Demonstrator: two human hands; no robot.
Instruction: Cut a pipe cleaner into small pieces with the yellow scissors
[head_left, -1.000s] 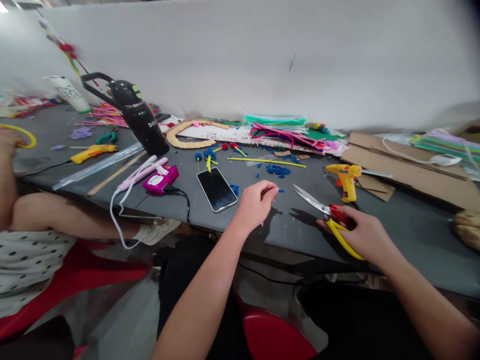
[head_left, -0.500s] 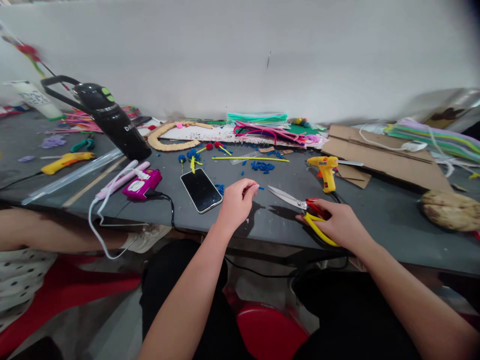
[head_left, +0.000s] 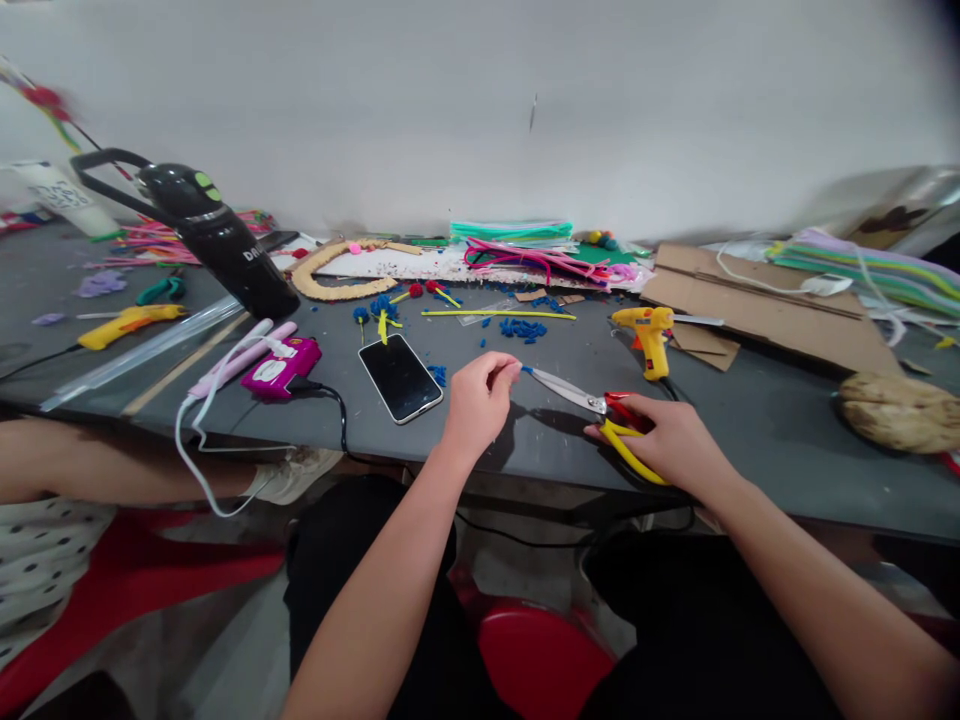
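Note:
Between the fingertips of my left hand (head_left: pixel 484 398) is a short blue piece (head_left: pixel 526 369), its end sticking out to the right. My right hand (head_left: pixel 664 432) grips scissors (head_left: pixel 574 391) with red and yellow handles. The blade tips meet the blue piece near my left fingertips. A phone (head_left: pixel 401 378) lies left of my left hand. Beyond the hands are a pile of small blue pieces (head_left: pixel 523 329) and a long yellow stem (head_left: pixel 499 315). Blue and yellow shapes (head_left: pixel 384 312) lie above the phone.
A yellow glue gun (head_left: pixel 651 338) stands behind my right hand. Cardboard (head_left: pixel 757 305) lies at the right. At the left are a black bottle (head_left: pixel 232 250), a magenta adapter (head_left: pixel 283 368) with cables, and another person's leg (head_left: pixel 135 462).
The scissors in my right hand have moved left to the blue piece, and their blades have come closer together. My left hand has shifted slightly right.

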